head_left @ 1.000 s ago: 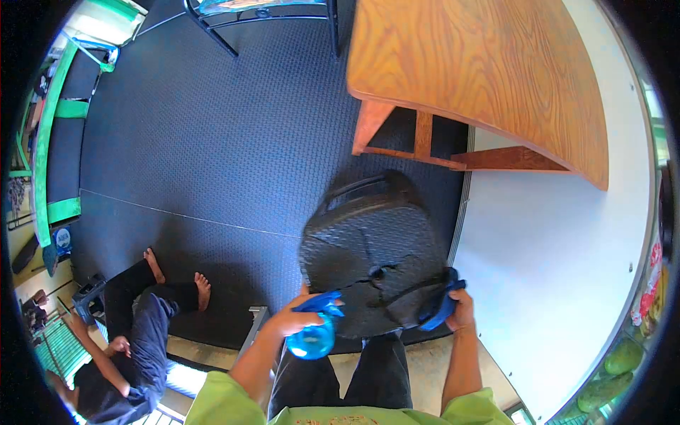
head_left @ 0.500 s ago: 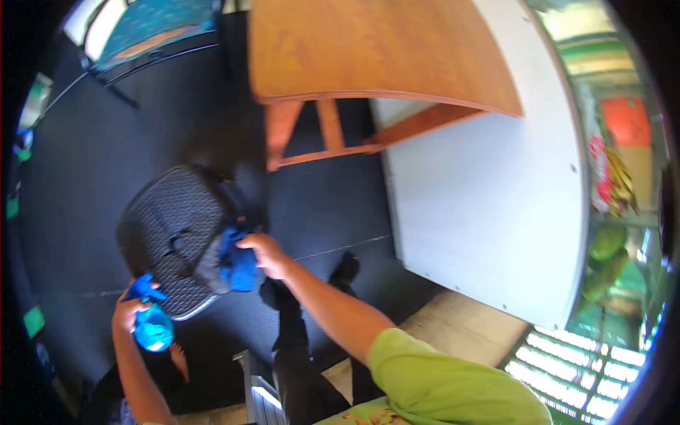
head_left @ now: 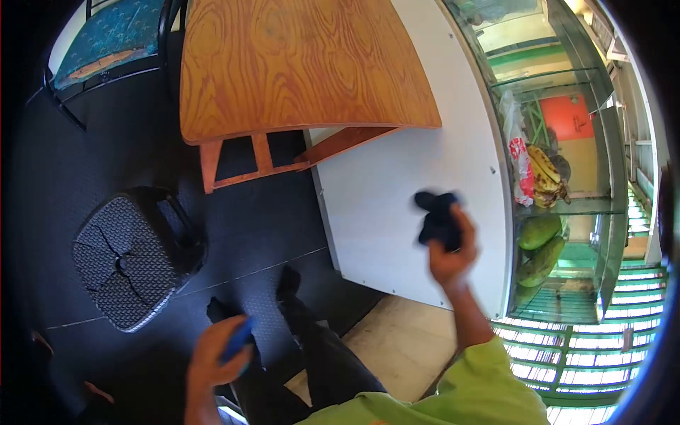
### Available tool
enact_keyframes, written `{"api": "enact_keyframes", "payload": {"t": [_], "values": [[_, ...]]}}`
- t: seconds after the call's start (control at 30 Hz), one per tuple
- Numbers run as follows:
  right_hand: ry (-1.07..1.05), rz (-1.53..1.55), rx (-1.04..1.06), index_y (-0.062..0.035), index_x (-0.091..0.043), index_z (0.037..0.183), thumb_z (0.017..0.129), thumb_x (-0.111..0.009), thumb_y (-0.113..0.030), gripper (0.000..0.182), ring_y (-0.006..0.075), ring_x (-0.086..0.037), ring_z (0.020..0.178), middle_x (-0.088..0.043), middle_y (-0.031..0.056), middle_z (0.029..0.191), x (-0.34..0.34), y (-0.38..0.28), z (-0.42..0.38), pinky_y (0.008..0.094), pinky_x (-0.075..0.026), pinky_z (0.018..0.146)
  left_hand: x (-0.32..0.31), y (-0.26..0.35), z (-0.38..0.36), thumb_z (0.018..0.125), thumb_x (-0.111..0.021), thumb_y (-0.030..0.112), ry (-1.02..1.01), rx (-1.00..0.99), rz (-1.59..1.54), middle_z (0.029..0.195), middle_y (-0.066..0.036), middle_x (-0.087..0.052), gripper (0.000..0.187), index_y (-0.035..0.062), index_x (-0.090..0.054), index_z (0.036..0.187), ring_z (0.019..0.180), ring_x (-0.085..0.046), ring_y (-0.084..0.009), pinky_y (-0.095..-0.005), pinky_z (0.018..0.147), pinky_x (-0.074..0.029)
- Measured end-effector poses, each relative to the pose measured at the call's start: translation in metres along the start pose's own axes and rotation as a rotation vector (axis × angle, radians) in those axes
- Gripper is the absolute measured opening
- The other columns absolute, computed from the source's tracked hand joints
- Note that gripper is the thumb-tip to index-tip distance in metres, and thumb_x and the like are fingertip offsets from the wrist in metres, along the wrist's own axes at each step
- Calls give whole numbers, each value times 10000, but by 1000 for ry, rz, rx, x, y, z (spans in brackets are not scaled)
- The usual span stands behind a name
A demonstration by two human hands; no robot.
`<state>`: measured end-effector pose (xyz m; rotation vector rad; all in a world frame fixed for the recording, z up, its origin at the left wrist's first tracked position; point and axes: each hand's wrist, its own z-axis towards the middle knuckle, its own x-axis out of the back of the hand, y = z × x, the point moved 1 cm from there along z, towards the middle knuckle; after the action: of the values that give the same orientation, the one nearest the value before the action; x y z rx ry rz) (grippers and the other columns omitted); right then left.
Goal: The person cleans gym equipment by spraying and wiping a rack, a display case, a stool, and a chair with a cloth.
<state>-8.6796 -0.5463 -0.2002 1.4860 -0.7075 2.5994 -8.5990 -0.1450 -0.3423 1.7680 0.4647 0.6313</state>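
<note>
My left hand [head_left: 211,350], low in the view, is closed around the blue spray bottle [head_left: 239,340], of which only a blue part shows past the fingers. A bunched dark blue cloth [head_left: 439,218] is in the grip of my right hand [head_left: 453,256], raised in front of the white panel [head_left: 418,170]; motion blurs the cloth. To the left on the floor stands a black plastic stool [head_left: 127,258] with a woven-pattern seat, apart from both hands.
A wooden table [head_left: 297,71] stands ahead, against the white panel. At right a glass display case [head_left: 559,265] holds bananas [head_left: 545,177] and large green fruits [head_left: 542,248]. A teal chair [head_left: 110,42] is at the far left. Another person's feet [head_left: 99,392] show at lower left.
My right hand has lifted the cloth off the stool and swung it right and up. My left hand has moved right with the spray bottle, away from the stool. The view has turned right.
</note>
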Motion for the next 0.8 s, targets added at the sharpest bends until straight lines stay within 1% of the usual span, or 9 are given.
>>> {"api": "enact_keyframes", "payload": {"t": [0.13, 0.2, 0.3, 0.47, 0.63, 0.67, 0.7, 0.77, 0.8], "values": [[-285, -923, 599, -44, -624, 1185, 675, -619, -135, 519, 356, -539, 1152, -636, 160, 1172, 29, -7, 142, 502, -345, 1044, -110, 94, 103, 731, -696, 157, -60, -275, -61, 1129, -157, -628, 546, 68, -549, 1249, 997, -604, -341, -416, 862, -448], [-558, -1211, 589, -60, -621, 1219, 720, -581, -169, 512, 346, -458, 1272, -604, 162, 1253, 5, 54, 197, 493, -206, 1137, -161, 128, 143, 748, -676, 174, -14, -319, -58, 1068, -159, -629, 509, 60, -528, 1222, 975, -599, -347, -435, 816, -448], [-533, -1229, 743, -72, -612, 1233, 682, -623, -179, 561, 332, -367, 1360, -522, 174, 1357, 1, 137, 192, 487, -173, 1165, -202, 168, 188, 746, -668, 177, -9, -323, -107, 984, -138, -626, 430, 63, -538, 1141, 928, -608, -333, -445, 785, -452], [-1058, -816, -119, -59, -401, 1415, 761, -597, -129, 686, 367, -290, 1400, -343, 184, 1495, 106, 141, -45, 483, -255, 1142, -247, 180, 206, 728, -668, 181, -93, -299, 42, 890, -122, -625, 314, 48, -550, 987, 801, -633, -315, -440, 709, -480], [-1321, -846, 224, -120, -612, 1229, 690, -682, -185, 547, 346, -393, 1330, -477, 139, 1401, 163, 134, -131, 484, -378, 1045, -266, 184, 192, 709, -677, 179, -196, -362, 73, 881, -133, -629, 296, 39, -549, 937, 765, -645, -323, -428, 669, -499], [-1339, -964, -162, -148, -582, 1264, 650, -689, -184, 625, 340, -427, 1307, -507, 153, 1367, 130, 119, -85, 471, -436, 1001, -270, 186, 188, 704, -679, 180, -271, -357, 59, 875, -134, -627, 294, 40, -545, 925, 759, -649, -322, -422, 661, -504], [-1131, -1106, -139, -157, -530, 1316, 638, -694, -200, 699, 332, -448, 1293, -469, 158, 1406, 105, 125, -52, 466, -471, 967, -267, 190, 185, 703, -691, 168, -330, -344, 101, 879, -131, -624, 325, 38, -549, 965, 785, -653, -313, -418, 678, -506], [-754, -1053, 294, -158, -495, 1354, 710, -689, -278, 684, 349, -394, 1336, -399, 116, 1476, 69, 139, 55, 456, -407, 1044, -272, 189, 181, 701, -699, 158, -272, -358, 34, 881, -128, -622, 342, 37, -551, 985, 786, -651, -310, -418, 677, -505], [-593, -1103, 390, -162, -506, 1353, 756, -649, -318, 633, 342, -309, 1391, -394, 85, 1485, 52, 137, 99, 550, -302, 1097, -273, 187, 179, 699, -707, 149, -192, -375, -16, 883, -125, -621, 360, 36, -553, 1005, 788, -650, -307, -417, 675, -504]]}}
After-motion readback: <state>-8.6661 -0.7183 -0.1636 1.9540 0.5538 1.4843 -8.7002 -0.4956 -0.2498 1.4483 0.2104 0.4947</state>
